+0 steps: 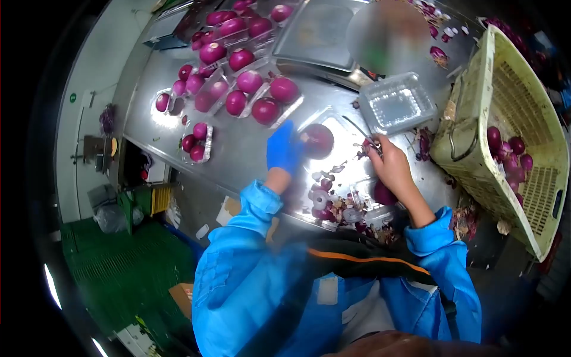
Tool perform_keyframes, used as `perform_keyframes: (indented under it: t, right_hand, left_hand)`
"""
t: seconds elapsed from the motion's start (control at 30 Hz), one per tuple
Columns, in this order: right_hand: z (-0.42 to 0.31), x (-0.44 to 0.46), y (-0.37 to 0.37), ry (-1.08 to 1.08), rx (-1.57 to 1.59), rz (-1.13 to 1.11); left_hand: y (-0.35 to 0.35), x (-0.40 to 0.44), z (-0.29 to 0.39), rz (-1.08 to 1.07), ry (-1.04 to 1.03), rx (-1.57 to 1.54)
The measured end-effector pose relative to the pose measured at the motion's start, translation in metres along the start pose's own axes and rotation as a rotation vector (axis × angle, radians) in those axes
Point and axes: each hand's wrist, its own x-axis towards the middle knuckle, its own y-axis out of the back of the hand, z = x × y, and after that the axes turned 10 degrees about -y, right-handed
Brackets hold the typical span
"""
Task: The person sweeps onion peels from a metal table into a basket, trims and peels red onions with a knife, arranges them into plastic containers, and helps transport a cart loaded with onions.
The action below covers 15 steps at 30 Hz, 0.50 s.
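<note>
My left hand (282,149), in a blue glove and smeared by motion, is beside a red onion (316,141) in a clear tray; its fingers cannot be told apart. My bare right hand (388,159) is closed around a small knife (358,128), whose blade points up and to the left. Right of the onion, the knife tip is close to an empty clear plastic tray (397,103). Onion peelings and trimmed ends (339,208) lie below, between my hands and my body. Another red onion (385,193) sits under my right wrist.
Several clear trays of red onions (250,82) stand at the upper left of the steel table (226,157). A scale (318,35) is at the top. A yellow crate (461,134) with several onions (510,156) leans at the right.
</note>
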Motion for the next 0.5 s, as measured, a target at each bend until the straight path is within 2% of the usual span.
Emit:
perform_keyframes:
  t: [0.03,0.1,0.13,0.2,0.23,0.27,0.33,0.43,0.5]
  right_hand:
    - [-0.002,0.013,-0.008,-0.045,-0.073,-0.047]
    - [0.005,0.04,-0.037,-0.134,-0.137,-0.091]
    - [0.011,0.049,-0.051,-0.059,-0.177,-0.086]
    - [0.002,0.062,-0.066,-0.156,-0.241,-0.174]
    - [0.008,0.065,-0.074,-0.148,-0.133,-0.101]
    - [0.014,0.068,-0.082,-0.14,-0.024,-0.028]
    - [-0.001,0.066,-0.071,-0.154,0.054,-0.025]
    - [-0.025,0.066,-0.052,-0.221,0.288,-0.129]
    - [-0.033,0.061,-0.052,-0.208,0.38,-0.113]
  left_hand:
    - [-0.023,-0.003,-0.036,-0.021,0.176,-0.169]
    - [-0.023,-0.003,-0.03,-0.048,0.262,-0.405]
    - [-0.036,-0.003,-0.048,-0.029,0.104,-0.37]
    - [-0.062,-0.002,-0.084,-0.019,-0.191,-0.258]
    - [-0.063,0.002,-0.089,-0.021,-0.329,-0.185]
    - [-0.063,-0.001,-0.094,-0.049,-0.321,-0.152]
    - [-0.039,-0.001,-0.078,-0.104,-0.309,-0.085]
    - [0.018,0.018,-0.064,-0.104,0.091,-0.622]
    - [0.066,0.035,-0.05,0.047,0.264,-0.976]
